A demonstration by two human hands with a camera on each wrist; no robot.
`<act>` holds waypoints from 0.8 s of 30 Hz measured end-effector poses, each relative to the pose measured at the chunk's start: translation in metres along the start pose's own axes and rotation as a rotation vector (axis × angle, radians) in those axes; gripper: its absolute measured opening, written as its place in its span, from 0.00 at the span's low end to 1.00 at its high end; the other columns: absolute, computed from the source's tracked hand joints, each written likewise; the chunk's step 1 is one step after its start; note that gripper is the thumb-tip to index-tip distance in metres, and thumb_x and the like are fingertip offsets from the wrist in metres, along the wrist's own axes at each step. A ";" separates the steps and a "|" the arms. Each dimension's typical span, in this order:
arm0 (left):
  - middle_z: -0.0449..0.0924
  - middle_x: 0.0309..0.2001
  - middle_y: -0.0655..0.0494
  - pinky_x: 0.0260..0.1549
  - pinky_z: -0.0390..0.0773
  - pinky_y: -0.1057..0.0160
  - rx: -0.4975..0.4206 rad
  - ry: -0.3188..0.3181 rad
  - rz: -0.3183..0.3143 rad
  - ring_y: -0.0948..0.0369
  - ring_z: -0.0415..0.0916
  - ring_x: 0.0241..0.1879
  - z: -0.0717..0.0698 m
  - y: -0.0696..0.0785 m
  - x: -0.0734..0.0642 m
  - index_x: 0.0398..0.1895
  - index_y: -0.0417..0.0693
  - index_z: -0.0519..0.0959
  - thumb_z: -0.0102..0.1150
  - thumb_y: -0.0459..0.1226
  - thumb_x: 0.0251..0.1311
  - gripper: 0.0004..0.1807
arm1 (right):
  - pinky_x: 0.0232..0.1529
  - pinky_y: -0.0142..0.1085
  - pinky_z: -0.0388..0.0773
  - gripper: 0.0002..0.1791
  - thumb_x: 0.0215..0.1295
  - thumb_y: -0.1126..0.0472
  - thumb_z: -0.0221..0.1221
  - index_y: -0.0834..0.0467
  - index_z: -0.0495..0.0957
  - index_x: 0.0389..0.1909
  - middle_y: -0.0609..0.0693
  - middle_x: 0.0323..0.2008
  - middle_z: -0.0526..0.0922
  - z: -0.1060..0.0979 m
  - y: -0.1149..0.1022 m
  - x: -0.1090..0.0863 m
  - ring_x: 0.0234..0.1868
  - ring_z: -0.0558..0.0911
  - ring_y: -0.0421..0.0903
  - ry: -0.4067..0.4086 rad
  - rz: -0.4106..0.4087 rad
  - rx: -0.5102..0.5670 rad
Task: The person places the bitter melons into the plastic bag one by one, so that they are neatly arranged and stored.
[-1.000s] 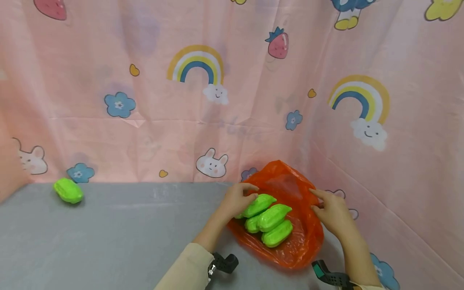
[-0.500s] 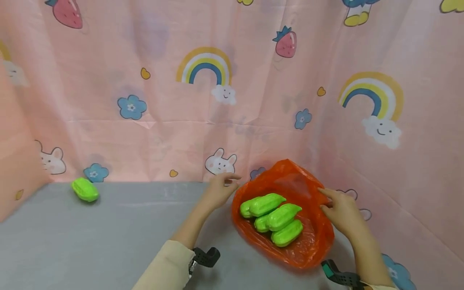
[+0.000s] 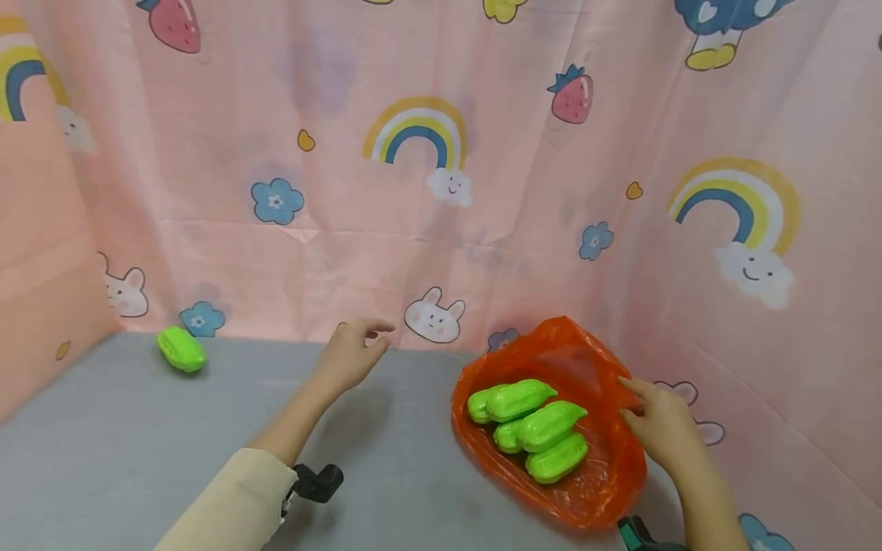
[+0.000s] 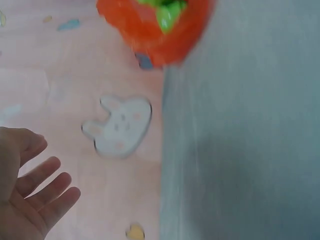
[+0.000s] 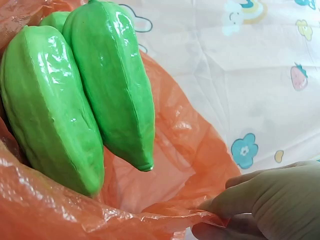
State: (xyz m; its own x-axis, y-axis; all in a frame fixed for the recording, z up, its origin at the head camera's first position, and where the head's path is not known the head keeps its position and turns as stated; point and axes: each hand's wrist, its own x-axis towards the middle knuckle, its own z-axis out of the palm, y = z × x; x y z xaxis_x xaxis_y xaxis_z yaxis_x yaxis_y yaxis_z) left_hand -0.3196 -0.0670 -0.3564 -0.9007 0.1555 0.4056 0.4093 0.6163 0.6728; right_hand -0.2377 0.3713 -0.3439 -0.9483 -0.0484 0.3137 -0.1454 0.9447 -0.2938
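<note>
An orange-red plastic bag (image 3: 616, 490) lies with its mouth spread wide on the grey table, right of the middle in the head view. Several glossy green ridged fruits, papaya-like (image 3: 553, 425), are heaped inside it; two show large in the right wrist view, one ending in a blunt tip (image 5: 112, 85). My right hand (image 3: 667, 428) pinches the bag's right rim between thumb and fingers. Holding nothing, my left hand (image 3: 350, 353) is over the table left of the bag, fingers loosely bent (image 4: 30, 190). A single similar green fruit (image 3: 182, 350) lies at the far left.
A pink cloth (image 3: 344, 260) printed with rainbows, strawberries and rabbits hangs behind the table and along both sides. The grey tabletop (image 3: 124, 451) stretches between the lone fruit and the bag. Black camera mounts (image 3: 317, 484) sit at the wrists.
My left hand has let go of a green fruit in the bag and drawn away to the left. My right hand keeps its pinch on the rim. The view has shifted left.
</note>
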 end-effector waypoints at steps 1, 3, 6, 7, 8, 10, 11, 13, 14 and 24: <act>0.82 0.61 0.46 0.53 0.81 0.45 0.019 0.005 -0.001 0.46 0.80 0.59 -0.005 -0.004 -0.001 0.58 0.47 0.82 0.54 0.38 0.70 0.17 | 0.38 0.55 0.86 0.26 0.61 0.70 0.64 0.74 0.74 0.61 0.78 0.53 0.79 0.001 0.000 -0.001 0.40 0.87 0.66 0.007 0.002 -0.006; 0.82 0.59 0.44 0.53 0.81 0.44 0.052 0.021 -0.002 0.45 0.80 0.58 -0.015 -0.012 -0.002 0.58 0.45 0.82 0.54 0.38 0.70 0.17 | 0.38 0.56 0.85 0.26 0.60 0.70 0.63 0.74 0.74 0.60 0.78 0.53 0.79 0.001 0.002 -0.002 0.40 0.87 0.67 0.017 0.006 -0.019; 0.83 0.58 0.44 0.52 0.80 0.43 0.097 0.058 -0.023 0.45 0.80 0.58 -0.029 -0.026 -0.003 0.58 0.45 0.82 0.54 0.39 0.71 0.17 | 0.36 0.55 0.85 0.26 0.61 0.70 0.63 0.74 0.74 0.61 0.78 0.52 0.79 0.001 0.003 -0.002 0.40 0.87 0.66 0.012 0.012 -0.027; 0.83 0.59 0.43 0.52 0.80 0.43 0.118 0.065 -0.032 0.45 0.80 0.58 -0.034 -0.031 -0.004 0.59 0.45 0.82 0.54 0.39 0.71 0.18 | 0.36 0.55 0.85 0.26 0.61 0.70 0.63 0.74 0.74 0.61 0.78 0.52 0.79 0.001 0.002 -0.002 0.39 0.87 0.64 0.005 0.016 -0.027; 0.83 0.59 0.43 0.51 0.80 0.42 0.140 0.075 -0.038 0.44 0.79 0.58 -0.039 -0.036 -0.004 0.59 0.45 0.81 0.54 0.39 0.71 0.18 | 0.36 0.54 0.85 0.26 0.61 0.70 0.63 0.74 0.74 0.61 0.78 0.51 0.80 0.001 0.002 -0.001 0.38 0.87 0.64 0.002 0.018 -0.027; 0.82 0.59 0.42 0.52 0.79 0.41 0.182 0.089 -0.049 0.43 0.78 0.59 -0.049 -0.045 -0.006 0.60 0.45 0.81 0.54 0.38 0.71 0.18 | 0.35 0.54 0.86 0.27 0.61 0.70 0.63 0.74 0.74 0.61 0.78 0.51 0.80 0.001 0.002 0.000 0.38 0.87 0.63 -0.005 0.021 -0.023; 0.81 0.60 0.41 0.53 0.79 0.40 0.204 0.089 -0.052 0.43 0.78 0.59 -0.054 -0.048 -0.007 0.61 0.44 0.80 0.53 0.38 0.71 0.19 | 0.35 0.53 0.86 0.27 0.61 0.70 0.63 0.75 0.74 0.61 0.78 0.50 0.80 0.001 0.001 0.000 0.38 0.87 0.63 -0.007 0.022 -0.023; 0.80 0.61 0.40 0.55 0.78 0.39 0.249 0.077 -0.052 0.41 0.77 0.60 -0.065 -0.055 -0.009 0.63 0.43 0.78 0.50 0.35 0.71 0.20 | 0.36 0.54 0.86 0.27 0.61 0.70 0.63 0.75 0.73 0.61 0.78 0.50 0.80 0.001 0.000 0.001 0.37 0.87 0.63 -0.010 0.023 -0.020; 0.79 0.62 0.39 0.55 0.78 0.39 0.275 0.069 -0.049 0.41 0.77 0.60 -0.070 -0.057 -0.010 0.63 0.42 0.78 0.47 0.32 0.71 0.20 | 0.36 0.54 0.86 0.27 0.61 0.70 0.63 0.75 0.73 0.61 0.78 0.50 0.80 0.001 0.000 0.001 0.38 0.87 0.64 -0.009 0.021 -0.019; 0.71 0.67 0.31 0.25 0.73 0.56 0.419 -0.041 -0.057 0.44 0.78 0.33 -0.123 -0.097 -0.018 0.66 0.38 0.74 0.37 0.24 0.66 0.27 | 0.38 0.55 0.86 0.26 0.60 0.71 0.64 0.74 0.75 0.60 0.77 0.51 0.80 0.000 -0.004 0.002 0.39 0.86 0.65 0.009 0.003 -0.020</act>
State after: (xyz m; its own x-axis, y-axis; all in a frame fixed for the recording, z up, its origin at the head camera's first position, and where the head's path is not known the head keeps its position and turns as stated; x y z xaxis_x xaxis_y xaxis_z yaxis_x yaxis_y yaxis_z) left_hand -0.3251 -0.2247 -0.3529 -0.9288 0.1369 0.3445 0.2714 0.8840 0.3806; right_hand -0.2387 0.3671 -0.3425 -0.9460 -0.0424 0.3213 -0.1365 0.9513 -0.2763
